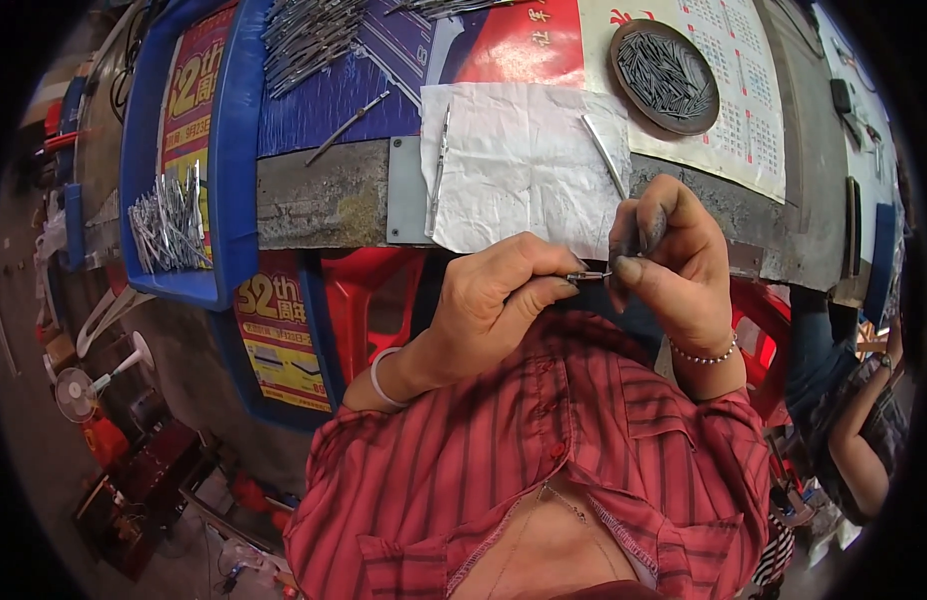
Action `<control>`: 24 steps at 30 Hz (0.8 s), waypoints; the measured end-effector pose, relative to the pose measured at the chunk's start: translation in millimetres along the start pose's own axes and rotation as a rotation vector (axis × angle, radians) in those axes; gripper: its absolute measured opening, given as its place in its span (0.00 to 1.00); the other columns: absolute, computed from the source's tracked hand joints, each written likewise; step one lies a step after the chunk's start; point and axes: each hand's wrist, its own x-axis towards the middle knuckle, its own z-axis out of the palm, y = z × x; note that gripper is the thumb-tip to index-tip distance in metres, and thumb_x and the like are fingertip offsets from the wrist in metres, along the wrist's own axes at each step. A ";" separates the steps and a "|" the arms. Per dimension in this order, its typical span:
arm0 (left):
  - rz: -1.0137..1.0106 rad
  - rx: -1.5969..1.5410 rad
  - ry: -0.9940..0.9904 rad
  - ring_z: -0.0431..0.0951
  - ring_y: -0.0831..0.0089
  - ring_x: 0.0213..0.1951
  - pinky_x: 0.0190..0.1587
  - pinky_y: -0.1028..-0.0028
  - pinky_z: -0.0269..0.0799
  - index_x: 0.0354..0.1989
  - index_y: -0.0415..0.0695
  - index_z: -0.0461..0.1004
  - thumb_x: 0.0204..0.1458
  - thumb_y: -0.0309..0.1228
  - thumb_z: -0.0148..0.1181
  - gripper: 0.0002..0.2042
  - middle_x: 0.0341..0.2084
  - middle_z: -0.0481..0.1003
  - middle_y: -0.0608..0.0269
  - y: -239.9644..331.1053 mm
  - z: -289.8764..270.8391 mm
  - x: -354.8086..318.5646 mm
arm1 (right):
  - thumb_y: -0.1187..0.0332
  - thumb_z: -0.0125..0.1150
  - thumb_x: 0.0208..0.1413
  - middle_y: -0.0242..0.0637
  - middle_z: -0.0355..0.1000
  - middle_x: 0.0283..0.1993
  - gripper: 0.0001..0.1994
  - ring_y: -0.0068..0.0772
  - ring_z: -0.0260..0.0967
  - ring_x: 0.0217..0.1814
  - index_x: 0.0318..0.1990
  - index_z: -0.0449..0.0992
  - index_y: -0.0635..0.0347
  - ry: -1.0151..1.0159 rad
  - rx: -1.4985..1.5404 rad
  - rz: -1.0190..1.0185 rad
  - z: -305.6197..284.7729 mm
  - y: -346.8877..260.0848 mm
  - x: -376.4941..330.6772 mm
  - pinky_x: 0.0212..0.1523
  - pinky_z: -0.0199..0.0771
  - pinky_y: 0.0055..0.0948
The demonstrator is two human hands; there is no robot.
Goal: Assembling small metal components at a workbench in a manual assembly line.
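Observation:
My left hand (pixel 504 295) is closed in a pinch on a slim metal rod (pixel 588 276), low in front of the bench edge. The rod's thin tip points toward my right hand (pixel 676 262), whose thumb and darkened fingers pinch together just beside it. What the right fingers hold, if anything, is mostly covered by them. Beyond my hands lies a creased white paper (pixel 529 165). On it rest a slender metal rod (pixel 442 165) at the left and a plain silvery rod (pixel 604 155) at the right, close to my right fingers.
A round brown dish (pixel 674 128) with many small dark pins stands at the far right. Silvery rods (pixel 314 45) are heaped at the back left. A blue bin (pixel 239 215) at the left holds more rods. Another person's arm (pixel 859 450) shows at the right.

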 end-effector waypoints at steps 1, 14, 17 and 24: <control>-0.001 -0.002 0.000 0.76 0.76 0.28 0.31 0.80 0.71 0.38 0.37 0.73 0.52 0.19 0.58 0.06 0.28 0.76 0.60 0.6 0.1 0.3 | 0.83 0.56 0.49 0.33 0.63 0.30 0.12 0.19 0.63 0.27 0.35 0.59 0.60 -0.002 -0.004 0.000 -0.1 0.2 0.0 0.27 0.64 0.17; 0.401 0.393 0.142 0.76 0.68 0.26 0.26 0.73 0.70 0.37 0.38 0.75 0.39 0.19 0.63 0.13 0.27 0.74 0.60 -7.0 3.1 -8.5 | 0.84 0.53 0.51 0.34 0.61 0.30 0.11 0.22 0.63 0.27 0.33 0.57 0.60 -0.029 -0.016 0.063 0.2 7.3 -13.2 0.28 0.67 0.20; 0.406 0.385 0.131 0.76 0.68 0.28 0.26 0.73 0.71 0.37 0.38 0.75 0.39 0.19 0.63 0.13 0.28 0.75 0.60 -6.6 3.1 -11.5 | 0.84 0.52 0.51 0.34 0.61 0.30 0.12 0.22 0.63 0.27 0.33 0.56 0.59 -0.037 0.016 0.080 1.7 8.0 -16.5 0.29 0.67 0.20; 0.457 0.490 0.120 0.77 0.66 0.28 0.27 0.73 0.72 0.37 0.36 0.75 0.40 0.23 0.60 0.12 0.30 0.75 0.57 -5.2 1.7 -17.5 | 0.85 0.50 0.52 0.34 0.60 0.31 0.10 0.19 0.62 0.29 0.33 0.56 0.61 -0.033 -0.206 0.021 4.9 8.4 -25.7 0.30 0.67 0.19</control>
